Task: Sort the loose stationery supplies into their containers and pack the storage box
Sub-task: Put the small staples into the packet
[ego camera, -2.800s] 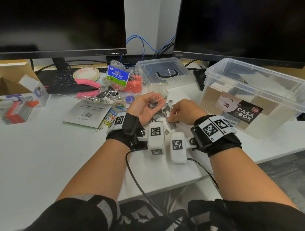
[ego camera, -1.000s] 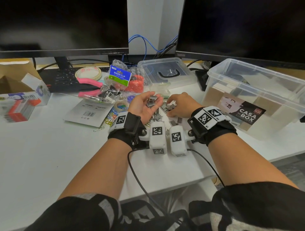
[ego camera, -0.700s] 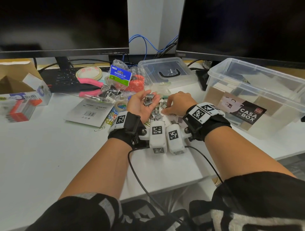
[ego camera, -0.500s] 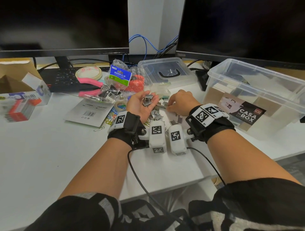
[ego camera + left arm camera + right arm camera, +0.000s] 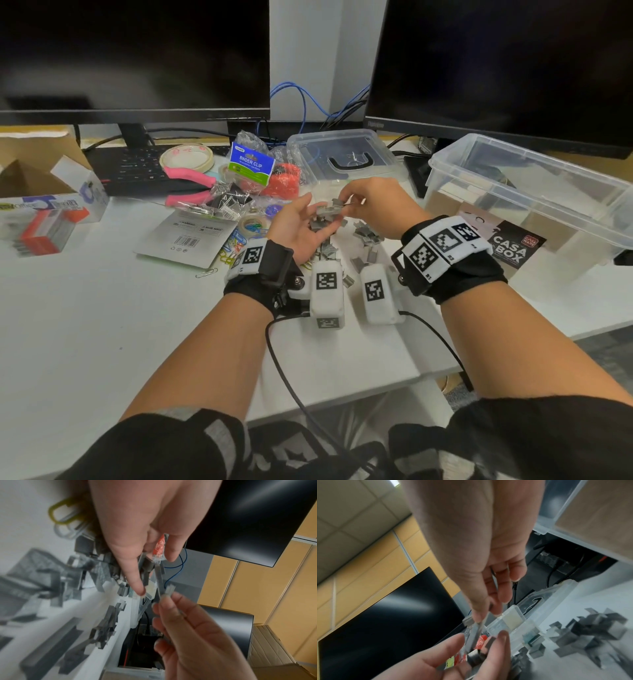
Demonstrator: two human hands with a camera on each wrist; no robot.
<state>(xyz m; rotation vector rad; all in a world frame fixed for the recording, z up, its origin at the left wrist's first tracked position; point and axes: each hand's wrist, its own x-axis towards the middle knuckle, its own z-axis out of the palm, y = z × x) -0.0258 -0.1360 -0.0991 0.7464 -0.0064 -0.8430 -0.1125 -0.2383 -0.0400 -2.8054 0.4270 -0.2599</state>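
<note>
From the head camera, the left hand [image 5: 298,226] lies palm up just above the desk [image 5: 102,325], fingers loosely curled into a cup that carries a small heap of staple strips [image 5: 323,219]. The right hand [image 5: 373,202] hovers beside it and pinches one strip [image 5: 334,205] between thumb and fingertips, right over the cupped palm. More loose staples [image 5: 368,236] lie scattered on the desk under and beside both hands. The clear storage box [image 5: 534,202] stands open to the right, and a small clear lidded case [image 5: 342,161] sits behind the hands. To do this step well, I would keep the cupped palm level and low over the desk, so any strip that slips falls back among the rest.

In the left wrist view, the left hand's fingers [image 5: 130,555] curl around several grey strips [image 5: 147,566], and the right hand's fingertips [image 5: 167,599] nip the end of a long strip [image 5: 159,577]. It looks thin and brittle; a light pinch near its middle should keep it from snapping.

In the right wrist view, the pinched strip [image 5: 475,632] points down into the left palm [image 5: 436,661], touching the pile there. Laying it flat alongside the others, not end-on, would let the bundle later slide into its container in one go. Which container the staples belong in I cannot tell.
</note>
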